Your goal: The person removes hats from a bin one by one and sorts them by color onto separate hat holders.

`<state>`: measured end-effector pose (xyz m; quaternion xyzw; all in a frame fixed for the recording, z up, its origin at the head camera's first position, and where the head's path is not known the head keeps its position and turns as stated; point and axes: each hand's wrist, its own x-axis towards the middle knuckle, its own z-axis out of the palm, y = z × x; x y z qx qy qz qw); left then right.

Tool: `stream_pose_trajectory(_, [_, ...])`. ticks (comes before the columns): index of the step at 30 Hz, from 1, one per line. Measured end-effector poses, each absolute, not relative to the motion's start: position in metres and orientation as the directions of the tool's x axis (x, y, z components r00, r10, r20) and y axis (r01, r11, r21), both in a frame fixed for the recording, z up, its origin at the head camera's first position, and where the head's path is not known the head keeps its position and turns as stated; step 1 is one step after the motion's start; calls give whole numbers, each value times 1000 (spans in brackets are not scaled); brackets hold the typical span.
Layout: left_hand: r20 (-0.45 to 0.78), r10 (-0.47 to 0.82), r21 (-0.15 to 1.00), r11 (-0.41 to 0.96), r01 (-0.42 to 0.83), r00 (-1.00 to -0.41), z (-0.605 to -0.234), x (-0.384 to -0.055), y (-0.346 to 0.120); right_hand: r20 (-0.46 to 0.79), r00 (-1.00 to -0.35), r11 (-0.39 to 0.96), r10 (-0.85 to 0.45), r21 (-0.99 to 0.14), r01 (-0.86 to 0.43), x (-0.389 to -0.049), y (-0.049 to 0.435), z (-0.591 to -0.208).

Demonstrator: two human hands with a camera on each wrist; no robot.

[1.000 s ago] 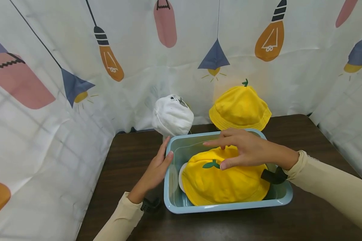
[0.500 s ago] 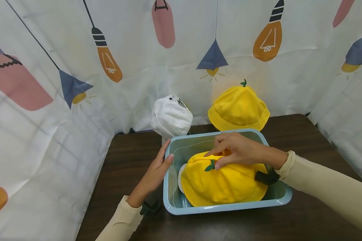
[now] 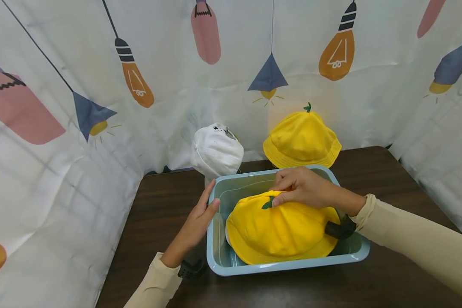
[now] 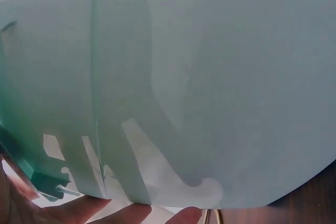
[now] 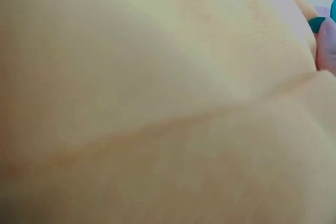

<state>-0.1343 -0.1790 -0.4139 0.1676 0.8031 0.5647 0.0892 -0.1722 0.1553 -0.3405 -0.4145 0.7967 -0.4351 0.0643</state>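
Yellow hat sits in the blue tub on the desk, crown pinched by the right hand — left hand along the rim, fingers extended. Looks like the gripping step — a lift would want pinch firm, tub steady.

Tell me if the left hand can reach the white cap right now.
Probably yes: the left hand touches the side of the blue tub, and the white cap is just beyond its back left corner, with nothing seen between.
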Motion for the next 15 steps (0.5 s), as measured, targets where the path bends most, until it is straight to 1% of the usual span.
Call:
stream_pose_trajectory(4, [44, 366, 938, 306, 165, -929, -414, -135, -178, 247, -695, 302, -676, -767, -566, -174, 157, -336])
stream_pose_trajectory(11, [38, 361, 939, 305, 156, -932, -414, -135, -178, 295, -728, 271, -618, -790, -550, -176, 161, -331])
stream_pose_trajectory(15, [38, 364, 940, 303, 157, -931, -415, -134, -178, 294, -757, 274, -583, -807, -524, -176, 165, -327])
